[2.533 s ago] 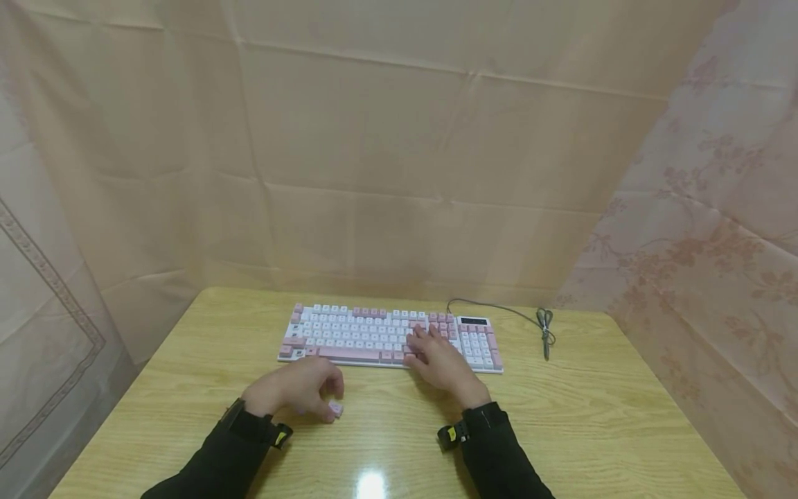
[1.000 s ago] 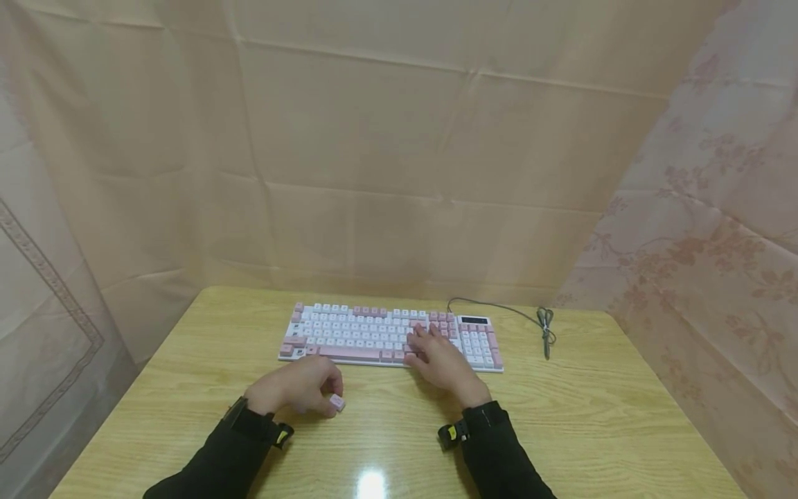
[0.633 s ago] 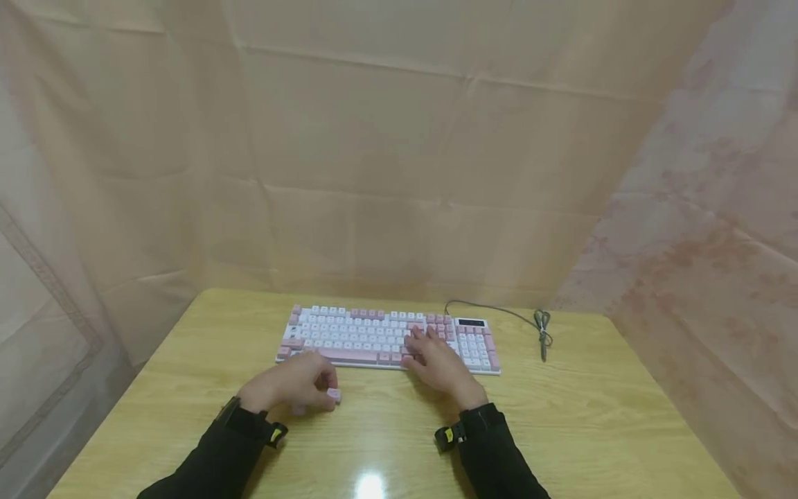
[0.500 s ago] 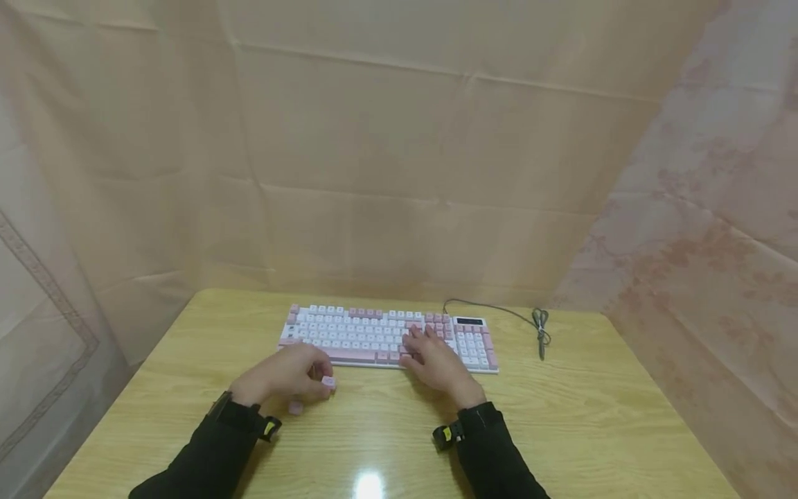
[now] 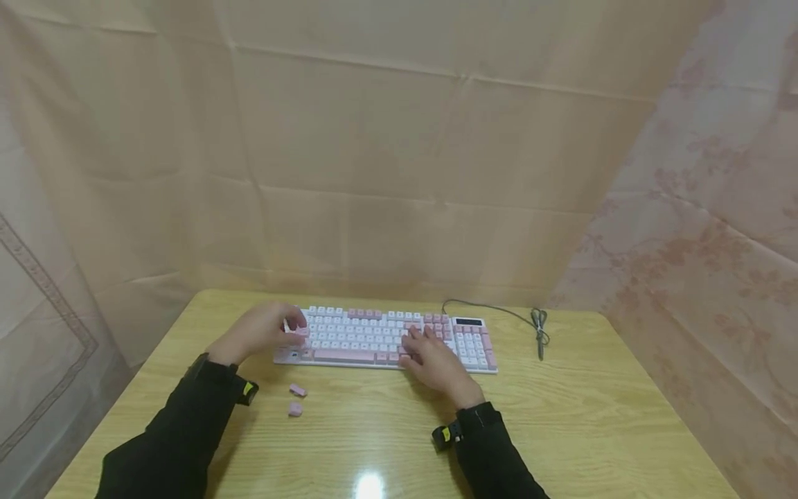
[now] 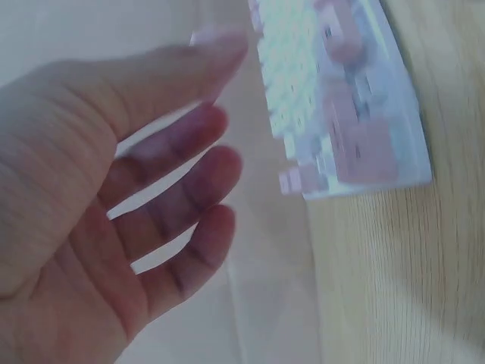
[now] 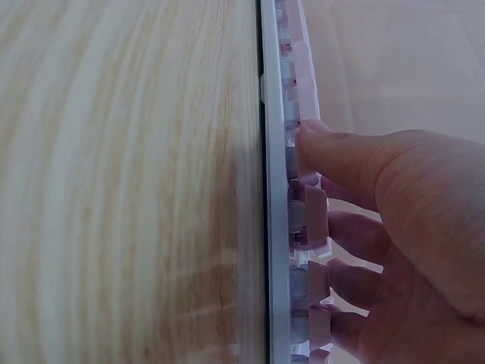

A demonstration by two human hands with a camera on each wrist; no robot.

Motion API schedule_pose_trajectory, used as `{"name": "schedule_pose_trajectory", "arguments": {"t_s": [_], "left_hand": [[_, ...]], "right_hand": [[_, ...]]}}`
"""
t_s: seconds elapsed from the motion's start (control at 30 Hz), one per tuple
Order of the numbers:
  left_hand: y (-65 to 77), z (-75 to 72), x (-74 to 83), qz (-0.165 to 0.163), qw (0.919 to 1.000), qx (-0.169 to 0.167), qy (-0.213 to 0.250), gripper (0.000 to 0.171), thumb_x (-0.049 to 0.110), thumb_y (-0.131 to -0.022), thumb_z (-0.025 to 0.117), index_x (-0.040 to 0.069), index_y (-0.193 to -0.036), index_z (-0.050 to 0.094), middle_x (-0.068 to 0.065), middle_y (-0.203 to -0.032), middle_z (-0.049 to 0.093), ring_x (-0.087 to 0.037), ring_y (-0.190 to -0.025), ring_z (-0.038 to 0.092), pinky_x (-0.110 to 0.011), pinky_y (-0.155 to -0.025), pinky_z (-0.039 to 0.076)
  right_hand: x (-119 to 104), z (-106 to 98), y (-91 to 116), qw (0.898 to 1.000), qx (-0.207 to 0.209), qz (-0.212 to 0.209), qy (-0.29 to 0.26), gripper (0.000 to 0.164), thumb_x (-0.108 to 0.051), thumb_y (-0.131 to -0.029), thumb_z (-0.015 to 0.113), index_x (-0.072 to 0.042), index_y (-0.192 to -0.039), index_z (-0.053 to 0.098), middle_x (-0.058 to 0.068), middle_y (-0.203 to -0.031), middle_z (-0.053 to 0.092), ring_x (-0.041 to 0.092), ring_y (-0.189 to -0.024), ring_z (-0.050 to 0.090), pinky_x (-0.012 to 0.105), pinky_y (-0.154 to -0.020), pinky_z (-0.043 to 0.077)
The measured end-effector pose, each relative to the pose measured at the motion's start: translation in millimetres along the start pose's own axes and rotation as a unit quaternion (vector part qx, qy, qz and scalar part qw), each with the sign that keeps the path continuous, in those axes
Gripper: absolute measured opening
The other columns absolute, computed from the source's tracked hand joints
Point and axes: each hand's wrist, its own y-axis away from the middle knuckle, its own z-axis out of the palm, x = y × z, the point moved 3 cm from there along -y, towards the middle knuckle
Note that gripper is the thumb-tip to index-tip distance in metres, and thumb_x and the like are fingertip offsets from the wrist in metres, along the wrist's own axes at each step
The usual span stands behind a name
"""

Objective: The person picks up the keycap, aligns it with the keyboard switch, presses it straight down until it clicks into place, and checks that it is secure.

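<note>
A pink-and-white keyboard lies across the table. My left hand is over its left end, pinching a small pink keycap between thumb and finger. In the left wrist view the other fingers are bent and apart from the keys, and the thumb mostly hides the keycap. Two loose pink keycaps, one long and one squarer, lie on the table in front of the keyboard's left part. My right hand rests on the keyboard's right part, its fingertips touching pink keys.
The keyboard's grey cable runs right to a tied bundle on the wooden table. At the keyboard's lower left corner a bare key switch shows between pink keys. A beige curtain hangs behind.
My left hand has lifted the pink keycap from the table and carried it forward and left over the keyboard's left end, uncovering two loose keycaps. The right hand has stayed in place.
</note>
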Motion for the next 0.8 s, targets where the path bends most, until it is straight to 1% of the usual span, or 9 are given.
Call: {"name": "schedule_pose_trajectory", "arguments": {"t_s": [0.07, 0.2, 0.3, 0.4, 0.6, 0.8], "left_hand": [[-2.0, -2.5, -5.7, -0.013, 0.9998, 0.010, -0.012, 0.016, 0.014, -0.084, 0.083, 0.008, -0.097, 0.075, 0.003, -0.085, 0.067, -0.016, -0.079, 0.061, -0.039, -0.071, 0.052], [-6.5, -2.0, -16.5, -0.030, 0.9990, 0.022, -0.022, 0.016, 0.012, -0.086, 0.082, 0.006, -0.099, 0.075, -0.002, -0.089, 0.069, -0.022, -0.083, 0.063, -0.044, -0.076, 0.053], [-9.5, -0.5, -22.4, -0.046, 0.9984, 0.021, -0.024, 0.017, 0.011, -0.087, 0.081, 0.005, -0.101, 0.075, -0.004, -0.092, 0.069, -0.024, -0.087, 0.062, -0.047, -0.080, 0.052], [-12.0, 0.2, -26.6, -0.065, 0.9974, 0.015, -0.028, 0.017, 0.011, -0.088, 0.080, 0.005, -0.103, 0.075, -0.004, -0.092, 0.069, -0.023, -0.086, 0.061, -0.047, -0.082, 0.052], [-14.7, 2.9, -33.8, -0.077, 0.9966, 0.002, -0.030, 0.016, 0.008, -0.088, 0.079, 0.002, -0.102, 0.075, -0.007, -0.093, 0.070, -0.025, -0.087, 0.061, -0.050, -0.086, 0.053], [-13.6, 10.3, -44.5, -0.078, 0.9966, -0.007, -0.025, 0.014, 0.008, -0.089, 0.076, 0.001, -0.101, 0.074, -0.007, -0.092, 0.070, -0.025, -0.085, 0.061, -0.050, -0.084, 0.053]], "right_hand": [[1, 0, 0, 1.000, 0.002, -0.002, 0.004, 0.049, -0.031, -0.103, 0.061, -0.005, -0.144, 0.057, 0.018, -0.157, 0.038, 0.046, -0.147, 0.026, 0.060, -0.116, 0.026], [2, 0, 1, 1.000, 0.006, -0.003, 0.008, 0.048, -0.031, -0.102, 0.062, -0.005, -0.143, 0.057, 0.018, -0.157, 0.039, 0.047, -0.146, 0.026, 0.061, -0.115, 0.026], [3, -1, 3, 1.000, 0.007, -0.010, 0.009, 0.049, -0.030, -0.101, 0.063, -0.004, -0.142, 0.058, 0.020, -0.156, 0.039, 0.050, -0.145, 0.027, 0.063, -0.114, 0.026], [3, -2, 4, 1.000, 0.007, -0.013, 0.012, 0.049, -0.030, -0.101, 0.064, -0.003, -0.142, 0.058, 0.021, -0.156, 0.039, 0.051, -0.144, 0.028, 0.064, -0.114, 0.027], [4, -2, 3, 1.000, 0.014, -0.007, 0.007, 0.048, -0.029, -0.101, 0.064, -0.005, -0.142, 0.058, 0.021, -0.156, 0.039, 0.051, -0.145, 0.027, 0.064, -0.114, 0.026], [4, -1, 3, 1.000, 0.012, -0.007, 0.009, 0.047, -0.029, -0.102, 0.063, -0.005, -0.142, 0.058, 0.021, -0.156, 0.039, 0.050, -0.145, 0.027, 0.063, -0.114, 0.027]]}}
